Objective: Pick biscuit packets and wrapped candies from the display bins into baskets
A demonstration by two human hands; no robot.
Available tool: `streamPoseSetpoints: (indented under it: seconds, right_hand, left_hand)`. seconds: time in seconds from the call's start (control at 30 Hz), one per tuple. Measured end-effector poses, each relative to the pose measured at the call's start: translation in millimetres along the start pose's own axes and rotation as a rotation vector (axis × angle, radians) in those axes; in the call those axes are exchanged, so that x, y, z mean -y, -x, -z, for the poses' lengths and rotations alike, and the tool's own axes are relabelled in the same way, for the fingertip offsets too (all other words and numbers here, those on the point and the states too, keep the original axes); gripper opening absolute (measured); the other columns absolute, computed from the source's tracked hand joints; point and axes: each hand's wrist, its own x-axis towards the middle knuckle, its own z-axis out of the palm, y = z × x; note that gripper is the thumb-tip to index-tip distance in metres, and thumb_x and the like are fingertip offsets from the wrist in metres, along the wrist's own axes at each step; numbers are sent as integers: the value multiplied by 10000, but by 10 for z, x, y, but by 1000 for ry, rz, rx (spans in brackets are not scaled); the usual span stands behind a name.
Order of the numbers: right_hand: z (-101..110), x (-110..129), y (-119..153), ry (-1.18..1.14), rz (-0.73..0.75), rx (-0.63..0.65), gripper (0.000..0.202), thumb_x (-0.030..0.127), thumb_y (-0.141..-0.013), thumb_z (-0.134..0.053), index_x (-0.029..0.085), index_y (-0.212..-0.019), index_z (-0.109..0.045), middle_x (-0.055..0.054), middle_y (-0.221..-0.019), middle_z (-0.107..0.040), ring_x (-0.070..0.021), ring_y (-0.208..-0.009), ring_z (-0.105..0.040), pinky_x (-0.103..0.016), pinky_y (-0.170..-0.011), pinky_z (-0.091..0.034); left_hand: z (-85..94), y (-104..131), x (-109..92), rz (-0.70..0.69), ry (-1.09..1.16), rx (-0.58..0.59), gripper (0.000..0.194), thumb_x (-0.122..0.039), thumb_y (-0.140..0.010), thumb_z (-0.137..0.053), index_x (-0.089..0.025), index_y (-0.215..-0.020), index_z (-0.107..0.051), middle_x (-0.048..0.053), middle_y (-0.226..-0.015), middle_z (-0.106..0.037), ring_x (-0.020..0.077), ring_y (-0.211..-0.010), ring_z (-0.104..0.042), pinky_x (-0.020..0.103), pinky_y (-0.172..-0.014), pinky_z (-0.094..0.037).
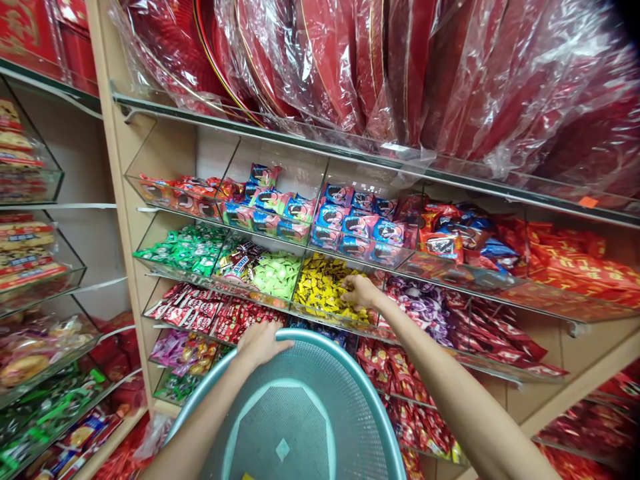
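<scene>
My right hand (356, 291) is holding its fingers loosely curled, thumb side toward the left, over the yellow-wrapped candies (323, 283); whether it is pinching 1 or none, I cannot tell. The candies are lying just beneath and to the left of my fingertips, inside their clear bin, heaped at every angle, so their long axes are sharing no single direction. My left hand (260, 343) is closing over the rim of the teal basket (295, 335), thumb on the near side, below and left of the bin. My right is being the nearer of the 2, with purple-wrapped candies (417, 303) lying on its right.
</scene>
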Motion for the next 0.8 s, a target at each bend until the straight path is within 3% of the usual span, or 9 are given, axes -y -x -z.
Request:
streamPoseSetpoints:
  seconds: [0.2, 0.5, 0.67, 0.8]
  right_hand:
    - [38, -9, 16, -40, 53, -83, 363, 215, -717, -634, 185, -1069, -549, -58, -1020, -589, -103, -620, -587, -168, -442, -475]
    - [84, 76, 133, -139, 143, -126, 376, 322, -732, -623, 181, -1071, -538, -49, -1048, -567, -146, -749, -588, -198, -460, -527]
    - [56, 314, 575, -276, 324, -93, 374, 365, -738, -605, 195, -1066, -544, -63, -1093, -538, -163, -750, -593, -237, -469, -530]
    - [-332, 456, 1097, -310, 442, 42, 276, 335, -761, -597, 240, -1018, -563, -35, -1030, -566, -160, -780, -584, -271, -591, -526]
  left_hand:
    - [9, -1, 1, 13, 17, 10, 548, -696, -708, -404, -228, -889, -623, 100, -873, -688, 282, -860, -633, 339, -704, -455]
    - [20, 4, -5, 40, 34, 29, 558, -708, -695, -414, -233, -895, -629, 99, -895, -684, 272, -886, -626, 331, -735, -447]
    - [1, -8, 2, 31, 27, 28, 571, -709, -700, -404, -231, -922, -625, 103, -890, -685, 267, -890, -626, 328, -744, -445]
    - [-21, -31, 9, 0, -7, 17, 555, -700, -718, -380, -235, -899, -622, 96, -851, -687, 275, -848, -636, 333, -703, -458]
